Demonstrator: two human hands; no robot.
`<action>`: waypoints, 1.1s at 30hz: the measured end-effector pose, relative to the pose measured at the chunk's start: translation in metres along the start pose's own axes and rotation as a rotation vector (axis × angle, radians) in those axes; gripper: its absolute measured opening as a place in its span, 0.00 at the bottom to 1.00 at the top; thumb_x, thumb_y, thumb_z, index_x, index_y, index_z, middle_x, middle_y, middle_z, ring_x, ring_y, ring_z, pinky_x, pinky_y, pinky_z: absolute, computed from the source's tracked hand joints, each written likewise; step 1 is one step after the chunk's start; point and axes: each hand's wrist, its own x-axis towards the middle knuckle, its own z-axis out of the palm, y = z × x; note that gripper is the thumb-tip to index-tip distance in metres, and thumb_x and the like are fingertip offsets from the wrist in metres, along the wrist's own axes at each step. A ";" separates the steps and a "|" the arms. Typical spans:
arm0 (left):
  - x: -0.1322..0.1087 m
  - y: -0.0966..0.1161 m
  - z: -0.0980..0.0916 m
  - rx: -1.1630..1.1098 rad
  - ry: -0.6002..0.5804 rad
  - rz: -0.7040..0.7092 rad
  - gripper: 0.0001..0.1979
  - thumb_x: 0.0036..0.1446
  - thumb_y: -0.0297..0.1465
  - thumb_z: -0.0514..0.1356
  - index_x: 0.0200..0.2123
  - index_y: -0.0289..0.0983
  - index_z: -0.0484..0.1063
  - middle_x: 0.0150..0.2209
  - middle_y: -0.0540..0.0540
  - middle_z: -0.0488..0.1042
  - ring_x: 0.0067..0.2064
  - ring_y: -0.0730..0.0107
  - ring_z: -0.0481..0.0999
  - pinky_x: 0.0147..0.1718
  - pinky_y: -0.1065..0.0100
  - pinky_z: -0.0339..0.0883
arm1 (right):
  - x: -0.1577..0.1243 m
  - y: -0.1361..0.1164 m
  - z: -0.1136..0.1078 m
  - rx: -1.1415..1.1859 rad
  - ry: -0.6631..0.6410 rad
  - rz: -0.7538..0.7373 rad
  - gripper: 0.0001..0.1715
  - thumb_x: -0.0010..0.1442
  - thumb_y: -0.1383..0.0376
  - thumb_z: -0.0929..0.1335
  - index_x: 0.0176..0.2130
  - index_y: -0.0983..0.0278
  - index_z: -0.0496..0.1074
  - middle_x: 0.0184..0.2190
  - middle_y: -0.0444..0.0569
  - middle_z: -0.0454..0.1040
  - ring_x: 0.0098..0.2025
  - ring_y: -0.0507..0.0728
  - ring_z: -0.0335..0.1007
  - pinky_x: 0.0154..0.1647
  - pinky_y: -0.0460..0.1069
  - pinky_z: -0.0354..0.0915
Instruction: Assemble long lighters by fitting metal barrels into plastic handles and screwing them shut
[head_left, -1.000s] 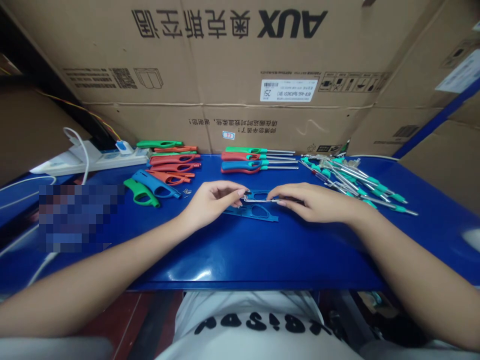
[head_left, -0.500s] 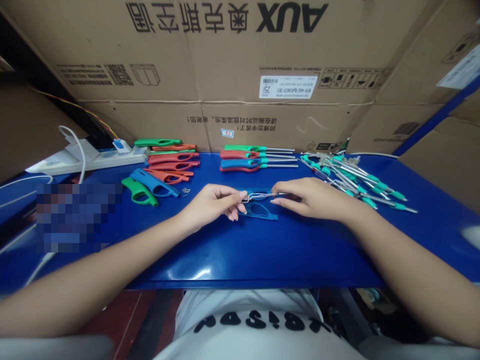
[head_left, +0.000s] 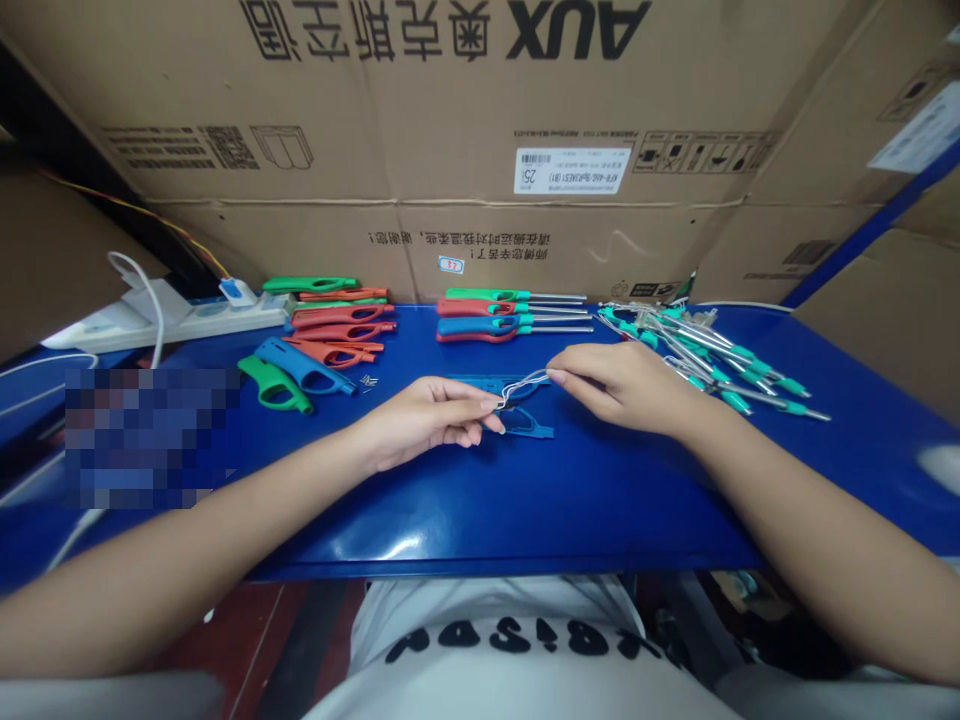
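Observation:
Thin pale wires stretch between my two hands over the middle of the table. My left hand pinches their left end between thumb and index finger; whatever else lies in that pinch is hidden. The right end is in a pinch of my right hand, thumb against fingertips. Beneath the wires, two blue lighter shell halves lie on the blue table, partly covered by my left fingers.
Several lighters with metal tubes lie at the back. Green, orange and blue shell pieces are to the left, beside small metal pins. Tube assemblies with wires are heaped right. A power strip lies back left, before cardboard.
My right hand has shifted slightly up and right, and my left slightly right and down. More of the wire now shows between them, bowed upward.

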 end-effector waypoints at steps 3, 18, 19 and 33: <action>0.000 -0.001 0.001 0.030 0.020 0.040 0.14 0.47 0.37 0.76 0.36 0.36 0.84 0.35 0.41 0.84 0.25 0.78 0.73 0.24 0.74 0.71 | 0.001 -0.002 0.001 0.074 0.058 0.023 0.19 0.73 0.58 0.59 0.42 0.62 0.75 0.38 0.50 0.81 0.39 0.57 0.77 0.39 0.49 0.64; 0.006 -0.005 -0.012 0.367 0.131 0.249 0.18 0.53 0.37 0.71 0.45 0.34 0.82 0.37 0.42 0.84 0.30 0.72 0.79 0.35 0.69 0.76 | 0.000 0.000 -0.008 0.369 -0.004 -0.001 0.10 0.68 0.60 0.66 0.42 0.62 0.74 0.38 0.48 0.79 0.35 0.53 0.72 0.38 0.47 0.66; 0.007 -0.006 -0.014 0.420 0.126 0.269 0.18 0.54 0.37 0.70 0.46 0.33 0.82 0.36 0.42 0.84 0.31 0.70 0.80 0.36 0.68 0.76 | 0.000 0.001 -0.009 0.388 -0.045 0.009 0.10 0.68 0.59 0.66 0.42 0.62 0.74 0.37 0.48 0.78 0.33 0.52 0.71 0.37 0.47 0.65; 0.005 -0.003 -0.021 1.128 0.061 0.635 0.08 0.63 0.29 0.63 0.43 0.35 0.82 0.41 0.45 0.80 0.38 0.72 0.78 0.36 0.73 0.69 | 0.003 -0.008 -0.009 0.477 -0.443 0.190 0.13 0.62 0.57 0.70 0.40 0.65 0.74 0.34 0.48 0.76 0.33 0.52 0.70 0.34 0.46 0.63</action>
